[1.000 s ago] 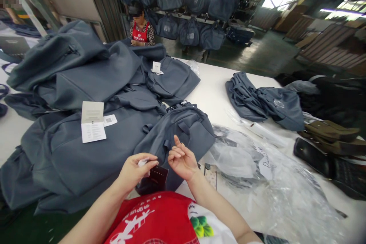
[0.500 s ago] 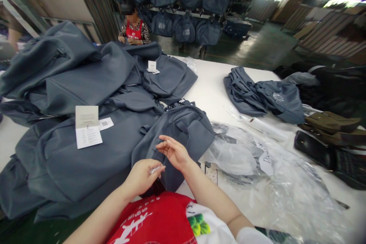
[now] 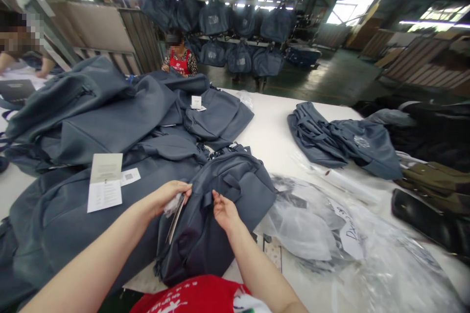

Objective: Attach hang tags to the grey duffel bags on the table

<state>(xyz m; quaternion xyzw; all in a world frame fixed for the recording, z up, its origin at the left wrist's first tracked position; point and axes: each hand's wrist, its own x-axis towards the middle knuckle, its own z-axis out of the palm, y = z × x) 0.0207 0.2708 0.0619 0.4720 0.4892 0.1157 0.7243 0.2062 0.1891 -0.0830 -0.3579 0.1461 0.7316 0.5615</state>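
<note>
A grey-blue backpack (image 3: 253, 181) lies in front of me with its loops and zips showing. My left hand (image 3: 169, 196) is closed at the bag's left side, its thumb and fingers pinched together. From it hangs a thin card tag (image 3: 175, 219), seen nearly edge-on, with a bit of crumpled clear plastic (image 3: 172, 205) by the palm. My right hand (image 3: 224, 211) has its fingers curled against the same bag, next to a short fabric loop (image 3: 207, 199). Its fingertips are close together on the cloth. What lies under them is hidden.
More grey-blue bags (image 3: 121, 122) heap up on the left, one bearing an unfolded paper leaflet (image 3: 105, 183). Clear plastic bags (image 3: 304, 234) spread over the white table (image 3: 270, 117) to my right. Two folded bags (image 3: 345, 139) lie beyond. Co-workers (image 3: 179, 61) sit across and far left.
My hands have moved apart and onto the backpack. The left went left and upward, and a card tag now shows below it. My view has tilted up.
</note>
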